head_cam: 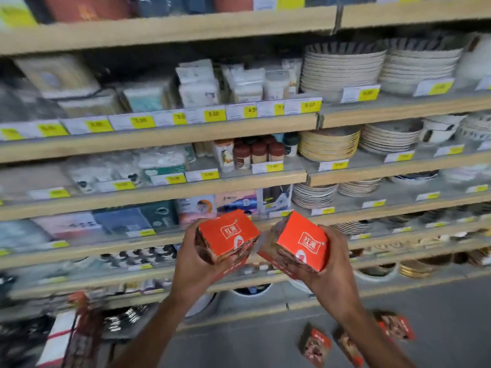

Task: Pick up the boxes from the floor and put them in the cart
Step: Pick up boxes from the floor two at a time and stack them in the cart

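Observation:
My left hand (195,264) grips an orange-red box (228,235) with white characters on its end, held up in front of the shelves. My right hand (326,266) grips a second orange-red box (301,241) of the same kind, tilted toward the first; the two boxes sit close together, almost touching. Three more red boxes lie on the grey floor at the lower right: one (314,346), one (348,349) partly behind my right forearm, and one (396,325). At the lower left, a blurred white and red shape (61,338) may be the cart.
Long wooden store shelves (159,139) fill the view, with yellow price tags along their edges. Stacks of plates and bowls (342,67) stand on the right, packaged goods and small jars (255,152) on the left and middle. The grey floor (438,309) runs along the bottom right.

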`<state>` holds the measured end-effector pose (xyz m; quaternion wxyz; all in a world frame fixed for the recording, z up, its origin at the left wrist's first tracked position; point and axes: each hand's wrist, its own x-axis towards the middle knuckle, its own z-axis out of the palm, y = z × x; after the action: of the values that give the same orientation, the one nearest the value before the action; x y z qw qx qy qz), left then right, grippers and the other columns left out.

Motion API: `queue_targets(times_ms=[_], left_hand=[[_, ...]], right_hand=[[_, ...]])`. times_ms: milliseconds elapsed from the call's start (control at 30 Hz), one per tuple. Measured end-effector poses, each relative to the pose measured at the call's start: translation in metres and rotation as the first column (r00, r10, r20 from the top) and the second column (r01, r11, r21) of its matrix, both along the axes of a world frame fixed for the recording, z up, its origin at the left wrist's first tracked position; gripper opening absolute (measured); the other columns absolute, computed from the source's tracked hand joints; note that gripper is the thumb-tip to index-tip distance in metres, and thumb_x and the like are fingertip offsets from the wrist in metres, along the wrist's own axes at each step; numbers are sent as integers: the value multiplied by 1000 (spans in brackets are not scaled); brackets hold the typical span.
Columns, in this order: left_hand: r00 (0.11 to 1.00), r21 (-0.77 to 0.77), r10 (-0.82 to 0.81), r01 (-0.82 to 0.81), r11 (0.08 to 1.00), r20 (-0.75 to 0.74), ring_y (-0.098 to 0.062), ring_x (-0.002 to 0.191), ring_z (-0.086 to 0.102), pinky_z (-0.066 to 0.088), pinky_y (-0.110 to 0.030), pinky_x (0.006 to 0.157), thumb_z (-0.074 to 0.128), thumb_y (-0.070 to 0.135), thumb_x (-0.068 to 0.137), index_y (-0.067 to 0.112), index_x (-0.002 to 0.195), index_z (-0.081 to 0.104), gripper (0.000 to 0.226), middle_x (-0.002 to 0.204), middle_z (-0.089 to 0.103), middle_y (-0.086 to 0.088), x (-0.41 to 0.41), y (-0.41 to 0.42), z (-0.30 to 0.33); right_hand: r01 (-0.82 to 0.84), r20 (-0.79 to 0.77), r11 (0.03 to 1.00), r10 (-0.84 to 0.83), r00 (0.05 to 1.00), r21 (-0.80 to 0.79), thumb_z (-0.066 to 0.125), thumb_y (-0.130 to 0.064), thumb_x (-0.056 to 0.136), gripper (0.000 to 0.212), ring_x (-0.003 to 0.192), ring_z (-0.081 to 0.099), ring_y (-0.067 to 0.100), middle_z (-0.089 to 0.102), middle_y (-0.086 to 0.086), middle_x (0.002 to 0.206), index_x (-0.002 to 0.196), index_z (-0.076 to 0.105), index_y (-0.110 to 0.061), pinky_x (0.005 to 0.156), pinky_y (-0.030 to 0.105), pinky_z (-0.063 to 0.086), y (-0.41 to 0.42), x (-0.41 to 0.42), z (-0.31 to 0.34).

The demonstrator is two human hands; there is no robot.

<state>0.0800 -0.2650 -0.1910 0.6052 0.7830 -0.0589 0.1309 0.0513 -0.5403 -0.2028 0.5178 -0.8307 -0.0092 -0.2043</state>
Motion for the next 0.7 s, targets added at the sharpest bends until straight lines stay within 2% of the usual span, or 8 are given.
queue_targets(times_ms=[100,200,267,333,433,500,633,700], left_hand=[[989,-24,145,-145,989,-7,0,111,63,53,-15,84,98,33,51,36,127,49,90,118,64,22,-25,52,2],[958,-50,286,-286,957,-18,8,98,65,52,-9,74,100,18,49,28,124,49,91,110,66,12,-52,103,-1],[942,-68,336,-337,939,-27,8,98,65,51,-9,72,98,23,48,23,124,49,91,114,65,7,-69,139,-2],[916,-76,400,-401,913,-30,3,103,65,53,-14,76,97,30,48,27,126,50,91,118,66,6,-87,178,-9],[877,-92,475,-480,873,-65,-4,106,67,58,-25,81,99,34,48,33,126,51,93,117,68,8,-116,232,-13],[841,-90,535,-541,836,-81,-1,102,67,57,-22,78,96,46,43,31,124,51,93,110,69,14,-138,269,-14],[742,-129,658,-670,731,-128,-9,99,71,61,-37,81,97,43,40,34,121,53,92,109,71,5,-176,344,-21],[687,-151,713,-726,671,-137,-1,94,70,60,-28,79,94,43,38,37,116,52,89,106,71,6,-192,373,-21]], right_hand=[[-123,8,992,123,992,-19,79,-81,53,98,111,54,5,44,-20,124,132,41,-37,86,32,51,47,11,4],[-239,-1,971,239,971,-29,83,-70,56,96,113,51,-1,42,-22,124,135,38,-39,86,27,49,99,15,5],[-302,-22,952,302,953,-44,85,-62,56,98,114,50,-5,40,-18,125,138,36,-38,87,27,51,138,14,6],[-356,-31,933,355,934,-53,85,-63,55,99,114,49,-6,40,-19,125,137,36,-39,87,26,50,178,12,6],[-437,-45,898,435,899,-49,80,-77,53,101,116,48,-8,35,-35,127,137,38,-39,87,25,49,238,8,8],[-483,-39,872,482,876,-77,75,-86,50,104,114,47,-11,37,-33,123,135,38,-39,85,21,47,282,5,10],[-571,-56,817,569,821,-79,83,-71,54,95,114,49,-6,40,-22,123,133,37,-43,85,24,48,371,-6,5],[-606,-71,792,602,796,-76,82,-76,53,97,113,49,-7,40,-29,122,132,37,-44,82,18,46,409,-11,2]])
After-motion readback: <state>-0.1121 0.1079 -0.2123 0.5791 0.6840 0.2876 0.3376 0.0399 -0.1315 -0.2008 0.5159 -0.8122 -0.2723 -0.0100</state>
